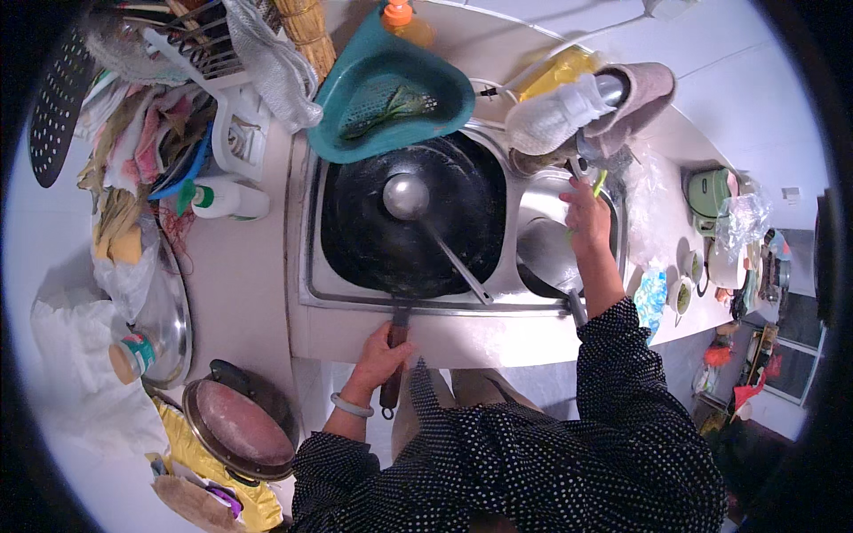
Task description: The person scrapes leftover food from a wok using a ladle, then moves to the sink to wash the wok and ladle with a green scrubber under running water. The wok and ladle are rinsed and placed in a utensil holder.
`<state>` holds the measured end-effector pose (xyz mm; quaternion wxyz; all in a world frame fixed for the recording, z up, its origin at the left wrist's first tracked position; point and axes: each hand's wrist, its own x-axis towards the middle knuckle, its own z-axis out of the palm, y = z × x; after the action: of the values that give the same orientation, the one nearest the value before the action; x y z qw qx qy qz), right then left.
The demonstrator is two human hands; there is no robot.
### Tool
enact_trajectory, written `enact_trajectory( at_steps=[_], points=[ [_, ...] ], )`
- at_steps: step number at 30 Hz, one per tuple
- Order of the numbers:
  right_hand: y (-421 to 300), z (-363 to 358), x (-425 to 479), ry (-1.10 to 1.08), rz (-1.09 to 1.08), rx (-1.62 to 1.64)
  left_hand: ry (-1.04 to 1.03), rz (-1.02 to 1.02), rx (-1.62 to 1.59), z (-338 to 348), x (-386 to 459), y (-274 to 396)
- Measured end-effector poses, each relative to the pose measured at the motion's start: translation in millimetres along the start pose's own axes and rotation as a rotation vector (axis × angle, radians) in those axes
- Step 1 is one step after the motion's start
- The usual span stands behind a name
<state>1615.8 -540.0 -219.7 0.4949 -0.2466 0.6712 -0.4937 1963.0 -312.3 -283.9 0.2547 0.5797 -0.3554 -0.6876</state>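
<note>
My left hand [382, 356] grips the brown handle [394, 363] of a black wok [360, 226], which sits in the larger basin of a steel sink. A metal ladle [408, 198] rests in the wok, bowl down towards its middle, its shaft lying over the near rim. Over the smaller basin [550, 246], my right hand [590, 220] is raised near a metal fitting [578, 163] that looks like part of the tap. Bright green bits of a thin object [600, 182] show on either side of its fingers; what it is remains unclear. A steel pan or bowl [548, 254] sits in that basin.
A teal corner strainer [393, 143] with green leaves overhangs the wok's far side. Cloths [636, 106] lie behind the smaller basin. Left stand a white pump bottle [230, 200], a jar [133, 353] and a lidded pan [243, 423]. Small bowls [682, 295] line the right counter.
</note>
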Motion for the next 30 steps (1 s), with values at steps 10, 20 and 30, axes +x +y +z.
enact_trajectory(
  at_steps=[10, 20, 30],
  points=[
    [10.9, -1.0, 3.3, -0.008, 0.050, 0.004, 0.072, -0.116, 0.082, 0.7, -6.1, 27.7],
    [35.7, -1.3, 5.2, 0.014, 0.113, 0.017, 0.167, -0.087, 0.294, 2.6, -11.4, 18.5],
    [55.1, -17.9, -45.1, 0.045, -0.012, -0.202, 0.252, -0.026, 0.396, 8.1, -25.0, 37.9]
  ],
)
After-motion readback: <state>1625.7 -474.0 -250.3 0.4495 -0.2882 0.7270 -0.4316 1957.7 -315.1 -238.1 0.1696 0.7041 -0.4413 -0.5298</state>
